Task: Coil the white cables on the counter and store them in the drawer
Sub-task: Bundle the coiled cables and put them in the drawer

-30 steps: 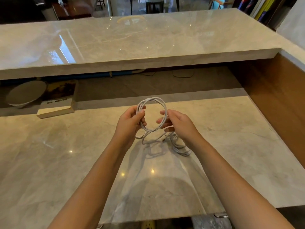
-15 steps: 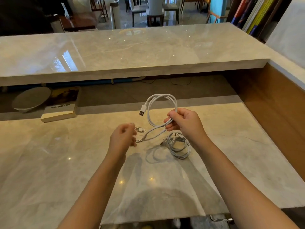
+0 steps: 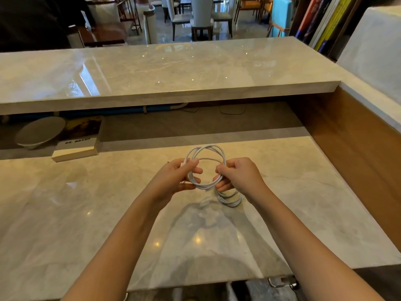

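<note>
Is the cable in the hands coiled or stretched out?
Coiled: the cable forms stacked round loops, left hand and right hand gripping opposite sides.

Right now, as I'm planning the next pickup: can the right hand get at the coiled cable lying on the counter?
Probably, for reach: the counter coil lies just beneath the right hand, nothing between. But that hand grips the held coil, so it must let go first.

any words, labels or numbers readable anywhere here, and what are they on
Nothing here reads clearly.
book at left: a line of dark characters on its white band, too blurred to read.
book spines at top right: coloured, no lettering legible.
</note>
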`<move>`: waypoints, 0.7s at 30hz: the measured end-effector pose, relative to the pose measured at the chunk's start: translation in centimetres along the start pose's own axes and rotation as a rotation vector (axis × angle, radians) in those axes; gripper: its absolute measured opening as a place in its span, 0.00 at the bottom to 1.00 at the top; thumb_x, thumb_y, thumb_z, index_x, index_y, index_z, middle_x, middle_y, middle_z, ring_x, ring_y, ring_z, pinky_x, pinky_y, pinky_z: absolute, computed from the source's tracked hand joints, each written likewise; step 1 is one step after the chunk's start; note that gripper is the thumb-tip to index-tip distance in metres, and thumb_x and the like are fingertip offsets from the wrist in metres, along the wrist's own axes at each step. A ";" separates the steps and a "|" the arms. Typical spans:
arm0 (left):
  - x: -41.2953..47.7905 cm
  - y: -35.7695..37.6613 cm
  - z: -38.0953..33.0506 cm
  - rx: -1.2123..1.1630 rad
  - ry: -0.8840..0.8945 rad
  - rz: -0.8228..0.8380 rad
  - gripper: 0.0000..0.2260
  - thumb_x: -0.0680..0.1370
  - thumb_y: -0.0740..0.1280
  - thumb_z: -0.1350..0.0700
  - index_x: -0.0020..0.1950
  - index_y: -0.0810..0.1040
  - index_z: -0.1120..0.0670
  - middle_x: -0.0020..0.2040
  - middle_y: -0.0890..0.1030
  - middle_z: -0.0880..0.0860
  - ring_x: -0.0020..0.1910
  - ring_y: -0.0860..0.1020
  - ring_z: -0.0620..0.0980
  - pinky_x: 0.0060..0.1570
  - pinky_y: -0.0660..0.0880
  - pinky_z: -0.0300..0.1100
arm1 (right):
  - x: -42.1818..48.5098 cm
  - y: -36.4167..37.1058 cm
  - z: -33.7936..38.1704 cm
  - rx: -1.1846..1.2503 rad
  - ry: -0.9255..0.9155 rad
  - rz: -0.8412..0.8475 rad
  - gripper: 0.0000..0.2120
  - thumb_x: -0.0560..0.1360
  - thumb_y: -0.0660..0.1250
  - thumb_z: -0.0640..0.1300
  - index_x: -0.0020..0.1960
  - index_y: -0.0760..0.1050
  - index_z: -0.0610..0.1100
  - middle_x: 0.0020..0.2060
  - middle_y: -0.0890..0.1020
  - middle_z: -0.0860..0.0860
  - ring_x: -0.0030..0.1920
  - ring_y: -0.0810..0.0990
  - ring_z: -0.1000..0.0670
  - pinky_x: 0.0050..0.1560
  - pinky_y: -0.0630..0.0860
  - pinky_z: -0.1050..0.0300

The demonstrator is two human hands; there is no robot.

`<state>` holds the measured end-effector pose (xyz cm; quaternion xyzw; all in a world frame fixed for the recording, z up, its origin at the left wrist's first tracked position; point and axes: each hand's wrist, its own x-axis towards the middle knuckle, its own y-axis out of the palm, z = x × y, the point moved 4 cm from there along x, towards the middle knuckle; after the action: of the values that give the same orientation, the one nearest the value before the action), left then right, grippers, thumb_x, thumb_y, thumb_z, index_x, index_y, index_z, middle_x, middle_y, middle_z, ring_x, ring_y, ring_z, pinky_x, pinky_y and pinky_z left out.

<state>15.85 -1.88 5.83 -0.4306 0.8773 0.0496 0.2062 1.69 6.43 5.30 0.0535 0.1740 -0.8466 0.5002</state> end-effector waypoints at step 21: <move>-1.1 1.1 -0.5 -0.101 -0.028 0.020 0.07 0.80 0.58 0.61 0.46 0.74 0.58 0.32 0.72 0.53 0.28 0.70 0.47 0.32 0.64 0.39 | -0.3 0.1 0.5 -0.712 -0.528 -0.216 0.13 0.75 0.67 0.45 0.58 0.75 0.43 0.47 0.75 0.49 0.49 0.73 0.48 0.45 0.69 0.58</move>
<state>15.41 -0.53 6.63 -0.4308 0.8750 0.1019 0.1958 1.94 6.46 5.84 -0.3580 0.3251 -0.7661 0.4234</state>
